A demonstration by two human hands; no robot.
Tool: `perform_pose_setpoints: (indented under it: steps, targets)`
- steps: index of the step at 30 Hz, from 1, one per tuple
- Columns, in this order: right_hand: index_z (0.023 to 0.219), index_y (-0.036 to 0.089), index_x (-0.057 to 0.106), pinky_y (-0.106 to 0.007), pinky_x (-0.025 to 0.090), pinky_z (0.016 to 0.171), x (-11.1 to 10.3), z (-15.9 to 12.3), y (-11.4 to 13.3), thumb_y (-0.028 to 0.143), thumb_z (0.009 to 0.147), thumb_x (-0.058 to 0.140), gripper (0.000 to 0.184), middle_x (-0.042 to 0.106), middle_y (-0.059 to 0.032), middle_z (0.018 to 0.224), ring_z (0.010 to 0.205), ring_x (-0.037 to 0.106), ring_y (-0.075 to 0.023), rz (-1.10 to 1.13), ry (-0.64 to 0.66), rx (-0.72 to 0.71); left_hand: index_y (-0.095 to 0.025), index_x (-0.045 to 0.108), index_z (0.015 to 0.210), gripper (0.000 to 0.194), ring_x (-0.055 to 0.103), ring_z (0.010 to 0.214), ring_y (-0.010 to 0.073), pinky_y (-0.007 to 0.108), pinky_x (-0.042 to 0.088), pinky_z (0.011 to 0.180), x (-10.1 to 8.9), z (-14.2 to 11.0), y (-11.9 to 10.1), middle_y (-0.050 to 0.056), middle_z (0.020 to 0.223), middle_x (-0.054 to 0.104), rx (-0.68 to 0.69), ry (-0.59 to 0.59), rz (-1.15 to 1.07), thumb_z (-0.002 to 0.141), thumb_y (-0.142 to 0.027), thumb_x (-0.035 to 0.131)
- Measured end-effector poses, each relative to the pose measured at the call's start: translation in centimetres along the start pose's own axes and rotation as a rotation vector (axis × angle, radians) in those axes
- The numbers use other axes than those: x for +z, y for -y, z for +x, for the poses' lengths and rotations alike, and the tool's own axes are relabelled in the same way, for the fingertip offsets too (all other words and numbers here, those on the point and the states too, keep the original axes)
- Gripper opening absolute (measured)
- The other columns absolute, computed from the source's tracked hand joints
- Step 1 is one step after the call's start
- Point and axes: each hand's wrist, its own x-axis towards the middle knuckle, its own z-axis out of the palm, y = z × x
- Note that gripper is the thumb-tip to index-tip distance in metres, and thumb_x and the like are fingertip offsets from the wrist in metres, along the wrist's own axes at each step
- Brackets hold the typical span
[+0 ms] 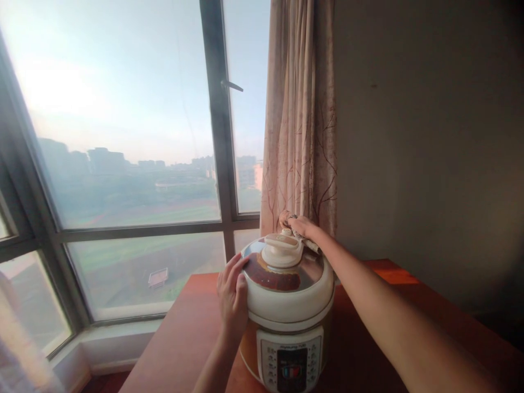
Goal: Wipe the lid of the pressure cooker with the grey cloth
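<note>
An electric pressure cooker (289,305) with a white and tan body stands upright on the table. Its shiny lid has a raised white handle (281,248) and a dark reddish label. My left hand (234,292) rests against the left side of the lid rim, fingers stretched out and holding nothing. Across the far right of the lid reaches my right hand (302,225), its fingers closed on a small, crumpled-looking brownish thing (285,218). A pale, patterned end (311,245) shows below that hand. What kind of thing it is, I cannot make out.
The reddish-brown table (176,327) extends to both sides of the cooker. Behind it hangs a patterned curtain (297,120), with a large framed window (135,229) to the left and a plain wall (417,142) to the right. Another light curtain (24,344) is at the lower left.
</note>
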Motion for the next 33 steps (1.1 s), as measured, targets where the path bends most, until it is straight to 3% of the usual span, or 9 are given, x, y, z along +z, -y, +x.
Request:
perform_pose_setpoints:
  steps: [5, 8, 13, 18, 21, 27, 33]
  targets:
    - [0.121, 0.017, 0.061, -0.043, 0.056, 0.087, 0.8, 0.7, 2.2, 0.040, 0.095, 0.062, 0.035, 0.063, -0.0069, 0.122, 0.104, 0.064, -0.0235, -0.011, 0.118, -0.097, -0.028, 0.067, 0.123, 0.047, 0.053, 0.127, 0.0293, 0.051, 0.039, 0.109, 0.0, 0.0, 0.0, 0.007, 0.137, 0.060, 0.005, -0.003, 0.013, 0.099, -0.049, 0.033]
    - [0.106, 0.015, 0.066, -0.036, 0.055, 0.080, 0.4, 0.0, 2.8, 0.040, 0.094, 0.062, 0.028, 0.067, -0.0040, 0.106, 0.091, 0.065, -0.0199, 0.021, 0.174, -0.183, -0.027, 0.067, 0.123, 0.047, 0.054, 0.127, 0.0289, 0.049, 0.040, 0.109, 0.0, 0.0, -0.1, 0.007, 0.137, 0.061, 0.008, 0.001, 0.027, 0.099, -0.050, 0.033]
    - [0.073, 0.014, 0.068, -0.025, 0.037, 0.059, -0.2, -1.5, 2.7, 0.024, 0.079, 0.059, 0.015, 0.065, 0.0002, 0.072, 0.068, 0.054, -0.0141, 0.119, 0.220, -0.309, -0.028, 0.068, 0.122, 0.046, 0.054, 0.127, 0.0285, 0.049, 0.041, 0.108, 0.0, 0.0, -0.2, 0.007, 0.138, 0.061, 0.012, -0.009, 0.036, 0.099, -0.047, 0.033]
    - [0.070, 0.016, 0.065, -0.025, 0.035, 0.056, -0.7, -3.9, 1.8, 0.030, 0.074, 0.055, 0.017, 0.060, 0.0006, 0.065, 0.063, 0.051, -0.0148, 0.216, 0.200, -0.361, -0.027, 0.068, 0.122, 0.044, 0.053, 0.129, 0.0281, 0.048, 0.040, 0.109, 0.0, 0.0, -0.1, 0.007, 0.138, 0.061, 0.018, -0.010, 0.045, 0.099, -0.044, 0.035]
    - [0.080, 0.016, 0.067, -0.026, 0.041, 0.063, -1.2, -6.4, 0.6, 0.032, 0.076, 0.049, 0.025, 0.066, -0.0031, 0.074, 0.072, 0.057, -0.0184, 0.271, 0.123, -0.358, -0.026, 0.068, 0.123, 0.043, 0.052, 0.129, 0.0276, 0.048, 0.039, 0.110, 0.0, -0.1, 0.0, 0.007, 0.139, 0.061, 0.018, -0.004, 0.045, 0.100, -0.043, 0.035]
    - [0.110, 0.019, 0.071, -0.034, 0.047, 0.095, -2.0, -11.1, -2.0, 0.030, 0.079, 0.051, 0.039, 0.073, -0.0064, 0.108, 0.109, 0.063, -0.0266, 0.371, -0.010, -0.403, -0.027, 0.067, 0.124, 0.045, 0.052, 0.130, 0.0278, 0.048, 0.039, 0.111, 0.0, -0.1, -0.1, 0.007, 0.140, 0.061, 0.014, -0.004, 0.059, 0.100, -0.045, 0.034]
    - [0.126, 0.016, 0.065, -0.043, 0.038, 0.111, 0.1, -14.9, -3.0, 0.027, 0.082, 0.052, 0.047, 0.066, -0.0116, 0.130, 0.124, 0.057, -0.0289, 0.109, -0.302, -0.433, -0.028, 0.067, 0.124, 0.046, 0.054, 0.128, 0.0283, 0.050, 0.039, 0.109, 0.1, -0.1, 0.1, 0.006, 0.138, 0.061, 0.025, -0.016, 0.030, 0.100, -0.047, 0.032]
